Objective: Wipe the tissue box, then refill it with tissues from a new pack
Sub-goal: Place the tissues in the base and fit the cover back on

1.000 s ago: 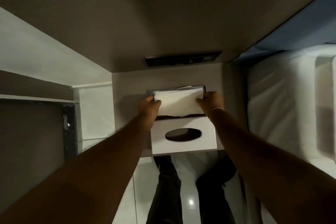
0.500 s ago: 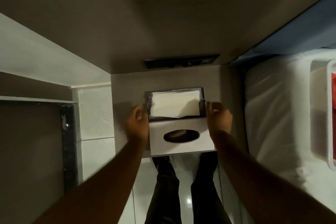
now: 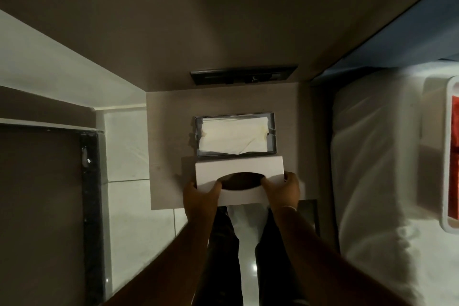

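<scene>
Both our left hand (image 3: 198, 196) and right hand (image 3: 283, 191) pinch the white oval-slotted box cover (image 3: 239, 182), apparently ready to cap the dark tissue-filled tray (image 3: 234, 138).

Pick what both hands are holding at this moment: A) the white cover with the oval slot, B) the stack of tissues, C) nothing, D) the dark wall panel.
A: the left hand and right hand grip the ends of the white cover, while the tissues lie untouched in the open tray.

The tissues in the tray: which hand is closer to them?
Neither clearly. The left hand and right hand both grip the white lid, at about equal distance below the tissues.
</scene>
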`<action>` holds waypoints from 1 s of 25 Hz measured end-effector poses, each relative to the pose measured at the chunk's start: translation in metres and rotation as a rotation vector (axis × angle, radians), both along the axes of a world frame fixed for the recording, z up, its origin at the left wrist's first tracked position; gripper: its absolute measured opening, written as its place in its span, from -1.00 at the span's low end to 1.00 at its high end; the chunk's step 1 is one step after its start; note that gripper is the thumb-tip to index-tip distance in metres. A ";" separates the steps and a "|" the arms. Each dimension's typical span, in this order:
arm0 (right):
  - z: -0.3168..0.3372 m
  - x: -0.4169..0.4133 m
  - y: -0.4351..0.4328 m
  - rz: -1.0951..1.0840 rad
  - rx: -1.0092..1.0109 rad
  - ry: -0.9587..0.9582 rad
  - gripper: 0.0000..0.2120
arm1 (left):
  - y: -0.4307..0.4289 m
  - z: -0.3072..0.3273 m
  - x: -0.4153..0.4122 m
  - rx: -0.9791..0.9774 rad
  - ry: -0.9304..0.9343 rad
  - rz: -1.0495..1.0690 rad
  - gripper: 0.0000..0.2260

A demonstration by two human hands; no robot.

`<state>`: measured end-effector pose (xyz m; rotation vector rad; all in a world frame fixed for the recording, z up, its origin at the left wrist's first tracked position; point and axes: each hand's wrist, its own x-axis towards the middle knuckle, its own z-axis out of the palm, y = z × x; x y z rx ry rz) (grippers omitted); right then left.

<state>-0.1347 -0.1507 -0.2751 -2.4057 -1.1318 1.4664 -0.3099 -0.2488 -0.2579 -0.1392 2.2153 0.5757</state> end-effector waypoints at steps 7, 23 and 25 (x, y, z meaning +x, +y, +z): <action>0.028 -0.013 0.031 0.066 0.159 0.084 -0.39 | 0.015 0.028 -0.012 0.140 0.151 0.064 -0.49; 0.005 -0.059 0.110 0.045 0.167 0.033 -0.39 | 0.107 -0.002 -0.082 0.163 0.037 0.000 -0.50; 0.003 -0.058 0.111 0.054 0.154 0.023 -0.39 | 0.108 -0.003 -0.083 0.146 0.030 -0.007 -0.48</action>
